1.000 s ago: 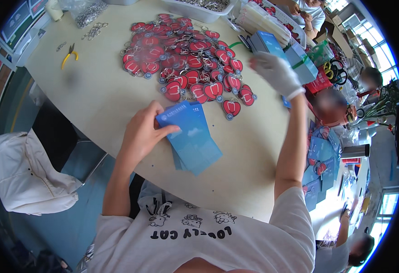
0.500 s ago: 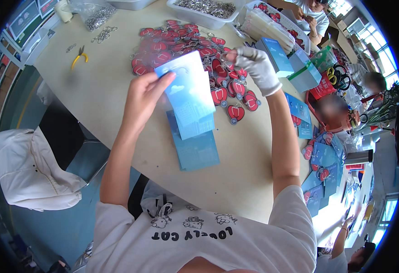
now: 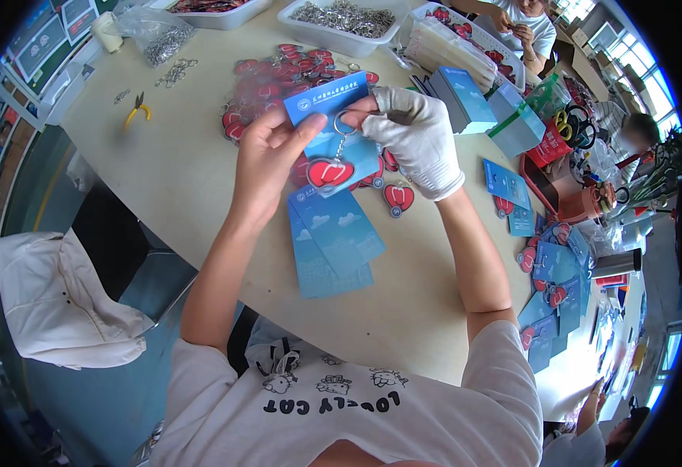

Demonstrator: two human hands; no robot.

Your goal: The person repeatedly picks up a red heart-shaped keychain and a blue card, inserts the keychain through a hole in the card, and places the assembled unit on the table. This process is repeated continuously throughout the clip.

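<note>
My left hand [image 3: 267,163], bare, pinches a blue card [image 3: 329,95] between thumb and fingers above the table. At the card's right side my right hand [image 3: 420,146], in a white glove with bare fingertips, grips the metal ring of a keychain [image 3: 330,172]. The keychain's red heart-shaped pendant hangs on a short chain in front of the card. Whether the ring passes through the card I cannot tell. Below my hands several blue cards with white clouds [image 3: 337,233] lie fanned on the table. Behind them spreads a pile of red heart keychains [image 3: 257,76], partly hidden by my hands.
Yellow-handled pliers [image 3: 137,110] and loose metal rings [image 3: 176,73] lie at the left. A white tub of metal rings [image 3: 282,17] stands at the back. Stacked blue cards [image 3: 462,95] and finished-looking card-and-keychain sets [image 3: 560,268] are at the right. A co-worker [image 3: 539,35] sits across.
My right hand has come left from the pile to the card, with a keychain in it. The held card has turned, and the cards below lie fanned differently.
</note>
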